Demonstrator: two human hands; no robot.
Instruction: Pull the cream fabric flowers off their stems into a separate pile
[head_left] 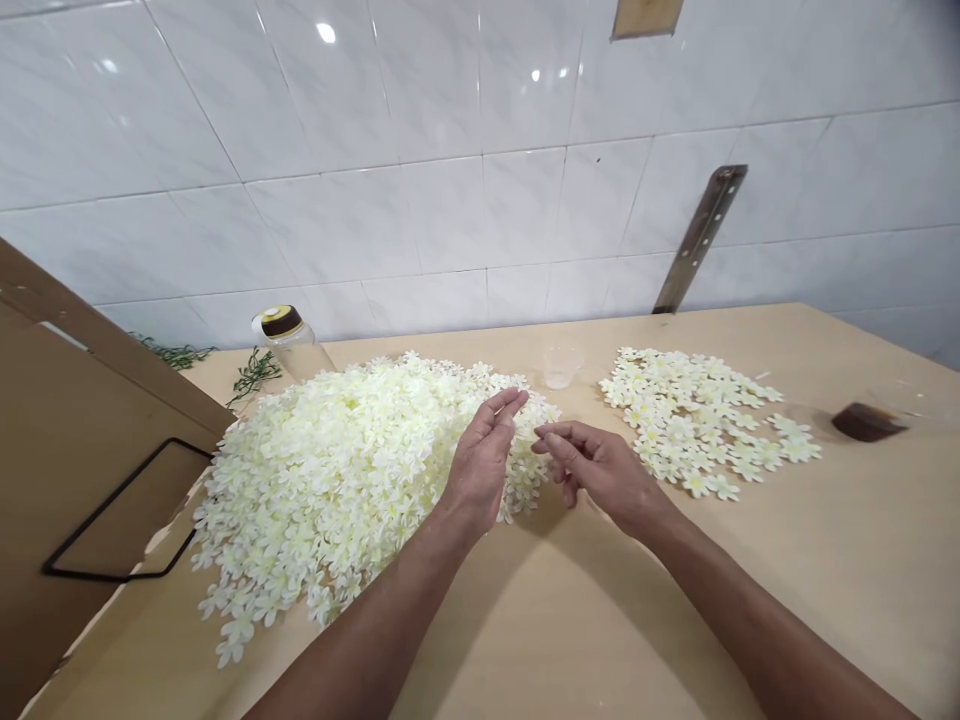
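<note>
My left hand (482, 455) is over the right edge of a large heap of white artificial flowers (322, 480) with pale yellow centres. Its fingers are stretched out side by side, and I see nothing held in it. Just to the right, my right hand (589, 465) has its thumb and forefinger drawn together and its other fingers curled. Whether a small thing lies in that pinch cannot be made out. A gap separates the two hands. Beyond my right hand, a smaller, flatter spread of the same flowers (697, 425) covers part of the table (525, 630).
Behind my hands stands a small clear cup (561, 366). A cup of dark liquid (868, 421) is at the far right. At the back left are a dark-lidded bottle (289, 340) and green sprigs (256, 372). A brown board (97, 420) borders the left side; a tiled wall (420, 220) rises behind.
</note>
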